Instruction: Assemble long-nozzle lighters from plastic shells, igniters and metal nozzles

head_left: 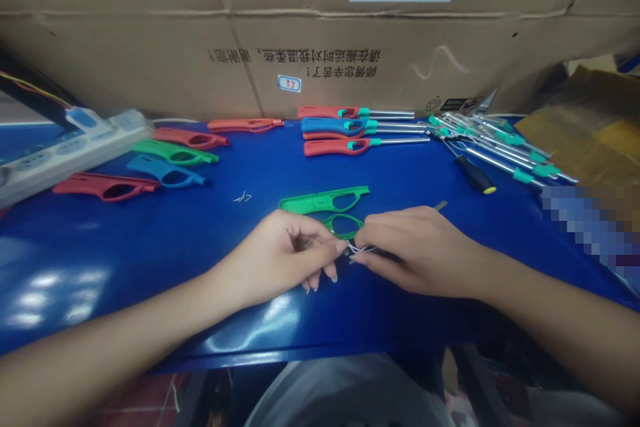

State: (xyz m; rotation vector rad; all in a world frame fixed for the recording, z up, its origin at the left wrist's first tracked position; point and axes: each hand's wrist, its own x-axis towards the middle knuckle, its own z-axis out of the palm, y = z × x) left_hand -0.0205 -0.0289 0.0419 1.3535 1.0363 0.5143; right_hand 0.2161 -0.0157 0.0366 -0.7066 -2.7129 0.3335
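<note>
My left hand (295, 250) is closed, with thumb and forefinger pinched at one end of a thin white wire (364, 249). Facing it, my right hand (420, 250) pinches the wire's other side; its remaining fingers are curled and partly hidden. A short metal tip (441, 205) sticks out behind the right hand, and what it belongs to is hidden. Just beyond my fingers lies a green lighter handle shell (324, 201). A second green shell (344, 225) is nearer, partly covered by both hands. Several small screws (243, 197) are scattered left of the shells.
Assembled red lighters (330, 147) and a blue lighter (325, 127) lie at the back. Metal lighter tubes (505, 143) are piled right, beside a black screwdriver (475, 175). Coloured handles (107, 187) and a power strip (70, 153) lie left. A cardboard box (165, 60) stands behind.
</note>
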